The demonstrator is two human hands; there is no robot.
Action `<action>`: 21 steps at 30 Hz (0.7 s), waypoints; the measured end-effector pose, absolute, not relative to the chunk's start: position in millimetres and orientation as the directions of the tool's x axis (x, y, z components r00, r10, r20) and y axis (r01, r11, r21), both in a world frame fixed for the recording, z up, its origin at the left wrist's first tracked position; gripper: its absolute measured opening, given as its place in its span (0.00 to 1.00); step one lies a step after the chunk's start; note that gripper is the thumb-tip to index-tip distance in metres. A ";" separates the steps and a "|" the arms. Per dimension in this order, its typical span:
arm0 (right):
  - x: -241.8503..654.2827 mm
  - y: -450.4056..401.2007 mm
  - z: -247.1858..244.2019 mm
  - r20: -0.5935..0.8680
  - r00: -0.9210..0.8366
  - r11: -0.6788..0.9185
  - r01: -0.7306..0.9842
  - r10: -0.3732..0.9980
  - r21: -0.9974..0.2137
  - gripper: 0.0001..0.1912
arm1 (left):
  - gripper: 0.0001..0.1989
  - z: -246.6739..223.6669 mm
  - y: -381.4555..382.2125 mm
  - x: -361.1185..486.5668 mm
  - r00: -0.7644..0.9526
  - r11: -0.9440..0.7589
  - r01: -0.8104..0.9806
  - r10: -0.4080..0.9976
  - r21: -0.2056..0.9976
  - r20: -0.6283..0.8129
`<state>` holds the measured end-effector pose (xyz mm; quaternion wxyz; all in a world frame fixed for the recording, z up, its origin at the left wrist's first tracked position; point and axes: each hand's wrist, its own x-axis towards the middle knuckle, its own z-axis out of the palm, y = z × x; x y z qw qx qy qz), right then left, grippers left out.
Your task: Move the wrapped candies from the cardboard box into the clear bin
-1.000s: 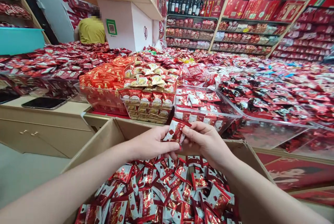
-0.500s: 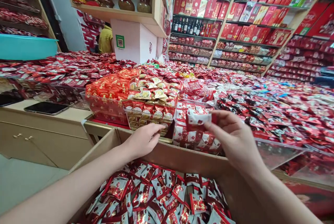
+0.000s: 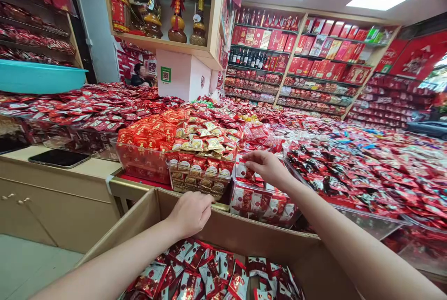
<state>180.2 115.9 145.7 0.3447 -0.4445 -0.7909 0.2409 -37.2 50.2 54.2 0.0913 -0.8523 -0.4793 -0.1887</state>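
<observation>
My left hand (image 3: 192, 214) is curled over the far rim of an open cardboard box (image 3: 254, 225), its fingertips partly hidden behind the edge. Inside the box lie many red-and-white wrapped candy packets (image 3: 195, 262). My right hand (image 3: 270, 169) reaches past the box into a clear plastic bin (image 3: 261, 188) of similar packets. Its thumb and index finger are closed on a candy packet (image 3: 241, 167) at the bin's left side. Beside that bin stands another clear bin of gold-and-red durian candies (image 3: 204, 144), just beyond my left hand.
A bin of bright red packets (image 3: 148, 132) stands to the left, with a phone (image 3: 59, 158) on the counter. Heaps of dark red packets (image 3: 335, 165) spread to the right. A turquoise basin (image 3: 42, 77) sits at the far left. A person (image 3: 139, 76) is in the background.
My right hand has moved left and lowered the candy packet from above the clear bin onto its contents. My left hand has come back from the durian candies to the box rim. The view has tilted up.
</observation>
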 end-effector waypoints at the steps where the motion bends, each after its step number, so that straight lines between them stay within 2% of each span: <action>1: 179.4 117.7 143.2 0.317 -0.388 0.491 0.529 0.865 -0.692 0.10 | 0.10 53.5 50.7 -37.4 0.473 -0.525 0.851 0.779 0.017 0.412; 6: 181.4 127.7 133.8 0.266 -0.438 0.495 0.577 0.859 -0.650 0.08 | 0.09 53.4 50.7 -36.7 0.481 -0.528 0.850 0.773 -0.001 0.414; 12: 183.6 129.1 137.3 0.234 -0.479 0.509 0.597 0.846 -0.620 0.11 | 0.09 53.7 50.0 -36.3 0.483 -0.525 0.851 0.778 -0.006 0.402; 18: 185.9 135.4 142.0 0.200 -0.434 0.442 0.577 0.878 -0.687 0.10 | 0.08 52.3 50.4 -36.5 0.483 -0.525 0.851 0.775 -0.010 0.407; 21: 189.6 141.8 146.0 0.201 -0.483 0.492 0.608 0.852 -0.623 0.10 | 0.08 52.0 50.8 -36.5 0.483 -0.524 0.852 0.778 -0.009 0.403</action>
